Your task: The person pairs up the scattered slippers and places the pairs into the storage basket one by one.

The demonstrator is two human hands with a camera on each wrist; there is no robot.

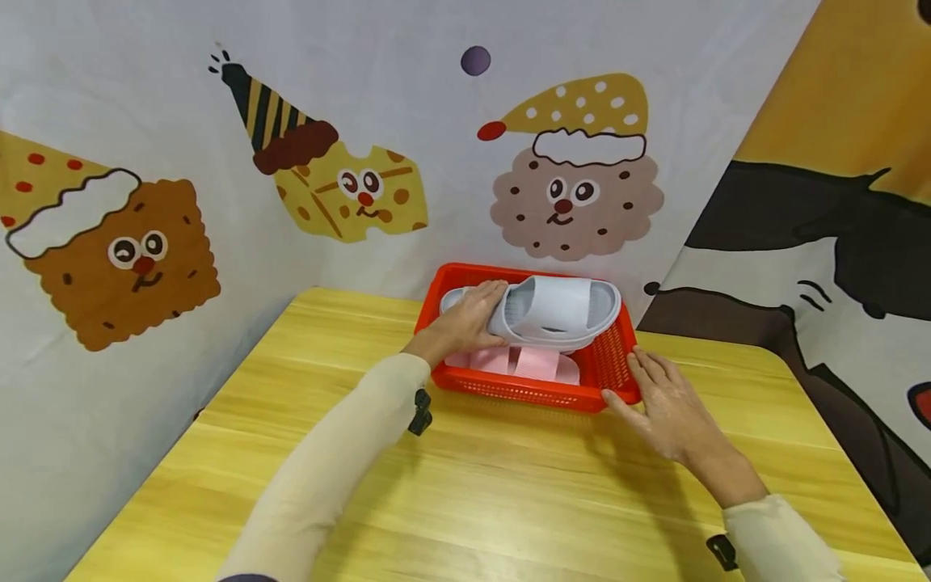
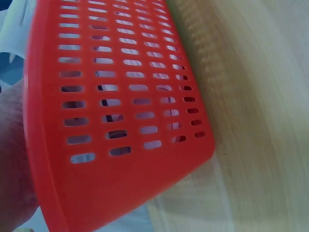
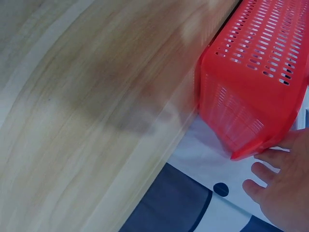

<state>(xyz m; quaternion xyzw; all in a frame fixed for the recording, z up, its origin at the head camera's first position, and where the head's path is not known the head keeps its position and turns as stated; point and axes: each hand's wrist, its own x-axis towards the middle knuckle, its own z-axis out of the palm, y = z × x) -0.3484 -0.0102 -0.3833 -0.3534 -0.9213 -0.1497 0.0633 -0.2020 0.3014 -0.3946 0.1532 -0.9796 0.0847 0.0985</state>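
Observation:
A light grey slide slipper [image 1: 556, 311] lies on its side at the top of a red plastic basket [image 1: 524, 394]. Another grey slipper end [image 1: 451, 299] shows behind my left hand [image 1: 465, 323], which grips the near slipper's left end between thumb and fingers. Below the grey pair, pink slippers [image 1: 538, 364] lie inside the basket, partly covered. My right hand [image 1: 665, 408] touches the basket's right front corner, its fingers spread and fairly straight along the rim. In the right wrist view, fingertips [image 3: 270, 157] meet the basket's end wall [image 3: 231, 111].
The basket stands at the back of a yellow wood-grain table [image 1: 465, 485]. Behind it hangs a white cloth [image 1: 407, 73] printed with cartoon biscuits and cheese. At the right, the cloth carries a large dark and orange pattern [image 1: 836, 202].

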